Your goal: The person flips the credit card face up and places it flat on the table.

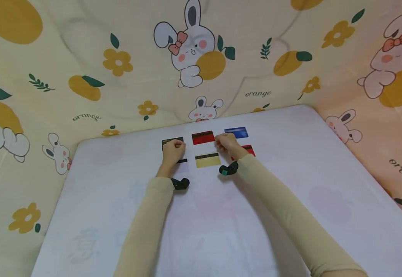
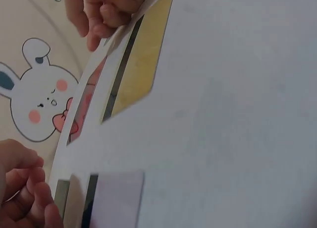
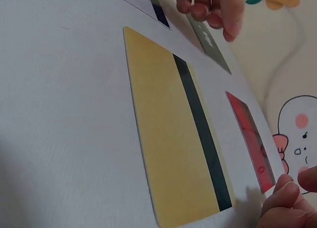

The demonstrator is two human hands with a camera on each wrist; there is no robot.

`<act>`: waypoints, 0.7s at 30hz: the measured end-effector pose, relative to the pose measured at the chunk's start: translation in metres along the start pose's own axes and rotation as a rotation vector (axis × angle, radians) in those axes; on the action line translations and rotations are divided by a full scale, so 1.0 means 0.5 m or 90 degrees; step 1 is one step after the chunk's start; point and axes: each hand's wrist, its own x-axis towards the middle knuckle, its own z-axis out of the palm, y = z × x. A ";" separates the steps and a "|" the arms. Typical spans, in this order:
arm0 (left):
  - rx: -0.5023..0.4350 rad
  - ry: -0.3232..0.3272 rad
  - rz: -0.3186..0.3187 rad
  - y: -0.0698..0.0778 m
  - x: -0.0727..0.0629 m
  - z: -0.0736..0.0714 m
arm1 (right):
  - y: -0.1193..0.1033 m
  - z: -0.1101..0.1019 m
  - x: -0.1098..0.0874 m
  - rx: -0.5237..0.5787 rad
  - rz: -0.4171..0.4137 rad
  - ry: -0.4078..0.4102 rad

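Note:
Six bank-type cards lie in two rows on the white table. My left hand [image 1: 172, 151], fingers loosely curled, hovers over the dark card [image 1: 165, 143] at back left and partly covers it. Below that wrist, a pale card [image 2: 119, 200] with a black stripe is mostly hidden in the head view. My right hand [image 1: 228, 142], also loosely curled with nothing in it, is between the back red card [image 1: 203, 137] and the blue card [image 1: 240, 132]. Its wrist overlaps another red card [image 1: 249, 149] at front right. A gold card [image 1: 208, 161] with a dark stripe lies front middle.
A patterned cloth [image 1: 118, 96] with rabbits and oranges rises behind the table [image 1: 111, 200] and at both sides. Each wrist wears a small black camera, the left one [image 1: 181, 184] and the right one [image 1: 228, 168], low over the tabletop.

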 end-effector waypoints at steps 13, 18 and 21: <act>0.018 -0.021 0.010 0.025 0.011 0.026 | -0.007 -0.010 -0.003 -0.030 -0.014 0.011; -0.001 -0.058 -0.016 0.032 0.011 0.032 | -0.011 -0.012 -0.005 -0.030 -0.006 0.006; 0.002 -0.071 -0.027 0.036 0.009 0.034 | -0.011 -0.010 -0.003 -0.029 -0.001 0.004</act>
